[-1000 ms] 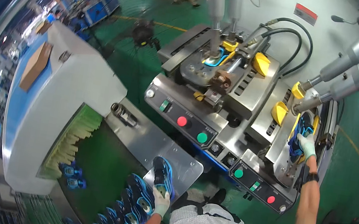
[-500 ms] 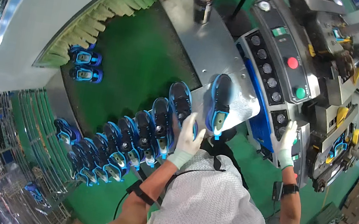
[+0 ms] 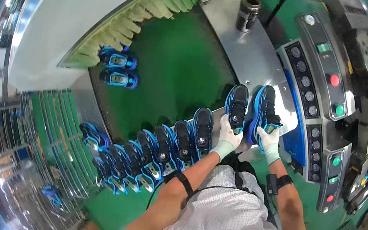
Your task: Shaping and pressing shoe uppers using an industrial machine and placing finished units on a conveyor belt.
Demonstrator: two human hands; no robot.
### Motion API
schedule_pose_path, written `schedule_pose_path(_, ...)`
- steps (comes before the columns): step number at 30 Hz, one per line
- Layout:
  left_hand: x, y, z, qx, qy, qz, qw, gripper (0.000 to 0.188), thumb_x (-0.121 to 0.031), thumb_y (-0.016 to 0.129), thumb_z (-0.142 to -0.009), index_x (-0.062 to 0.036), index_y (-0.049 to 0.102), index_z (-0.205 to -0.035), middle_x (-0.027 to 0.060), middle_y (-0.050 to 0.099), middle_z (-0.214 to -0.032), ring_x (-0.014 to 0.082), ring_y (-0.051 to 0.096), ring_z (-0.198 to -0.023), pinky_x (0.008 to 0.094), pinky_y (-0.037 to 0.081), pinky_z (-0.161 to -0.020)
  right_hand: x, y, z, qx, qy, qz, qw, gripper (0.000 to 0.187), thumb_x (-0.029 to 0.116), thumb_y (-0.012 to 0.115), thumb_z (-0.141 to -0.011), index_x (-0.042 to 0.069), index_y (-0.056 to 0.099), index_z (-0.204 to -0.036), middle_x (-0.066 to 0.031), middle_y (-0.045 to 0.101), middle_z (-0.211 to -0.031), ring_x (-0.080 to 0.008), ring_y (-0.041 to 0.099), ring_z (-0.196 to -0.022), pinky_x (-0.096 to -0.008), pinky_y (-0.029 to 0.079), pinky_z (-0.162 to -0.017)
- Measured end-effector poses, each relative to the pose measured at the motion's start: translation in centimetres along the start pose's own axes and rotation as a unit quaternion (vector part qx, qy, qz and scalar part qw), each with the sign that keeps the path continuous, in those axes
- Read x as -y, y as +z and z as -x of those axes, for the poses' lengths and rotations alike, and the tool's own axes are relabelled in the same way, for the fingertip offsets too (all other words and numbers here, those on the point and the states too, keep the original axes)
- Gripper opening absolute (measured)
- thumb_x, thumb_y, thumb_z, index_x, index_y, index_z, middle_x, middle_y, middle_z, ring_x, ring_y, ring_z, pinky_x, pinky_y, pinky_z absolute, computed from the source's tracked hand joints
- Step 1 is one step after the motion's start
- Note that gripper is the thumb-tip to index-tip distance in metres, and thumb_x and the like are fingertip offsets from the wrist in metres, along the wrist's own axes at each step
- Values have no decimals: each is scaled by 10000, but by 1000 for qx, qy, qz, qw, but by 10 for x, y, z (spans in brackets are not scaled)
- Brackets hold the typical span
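Two black sneakers with bright blue edges stand side by side, toes away from me, at the near end of the metal ledge. My left hand, in a white glove, is closed around the heel end of the left sneaker. In a matching glove, my right hand grips the heel of the right sneaker. The fingers partly cover both heels. Left of them, a row of similar sneakers runs along the near edge of the green belt.
A machine hood with a fringed curtain stands far left, with two more sneakers beneath it. A dark can sits on the metal ledge. Control panels with buttons rise at right; a wire rack stands at left.
My left hand has gripped the row's end sneaker and brought it right, closer to the other one. My right hand has left the control panel and taken the right sneaker's heel. The view has shifted.
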State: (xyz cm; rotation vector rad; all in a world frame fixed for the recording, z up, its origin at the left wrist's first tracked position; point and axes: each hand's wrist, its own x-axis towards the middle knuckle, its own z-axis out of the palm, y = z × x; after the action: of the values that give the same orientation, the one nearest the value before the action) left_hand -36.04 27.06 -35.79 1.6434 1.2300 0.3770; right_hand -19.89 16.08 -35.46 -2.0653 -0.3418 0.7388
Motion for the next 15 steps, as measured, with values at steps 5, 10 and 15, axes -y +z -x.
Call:
schedule_pose_path(5,-54,5,-26,223,-25,-12,974,812,-225,801,-732,76,400,-1370,233,495,-1299,362,583,-1133,416,473,-1019,25,-64,56,-31,223,-259,939,473,122,834,-790,8,585,-1175,-67,651,-1035,-177,632,-895,-331,529,-821)
schedule_pose_path(10,-129,48,9,442,51,-49,894,653,-181,820,-743,44,515,-1275,186,621,-1162,299,611,-1066,404,486,-978,26,-132,158,-199,206,-387,876,286,148,806,-843,32,618,-1025,13,604,-789,-70,506,-618,-252,417,-545)
schedule_pose_path(15,-183,127,106,619,149,-164,754,452,-164,811,-779,33,588,-1120,145,647,-1012,285,621,-882,409,506,-844,-17,-180,296,-423,145,-459,767,310,194,826,-823,40,623,-999,25,607,-795,-68,531,-654,-256,438,-575)
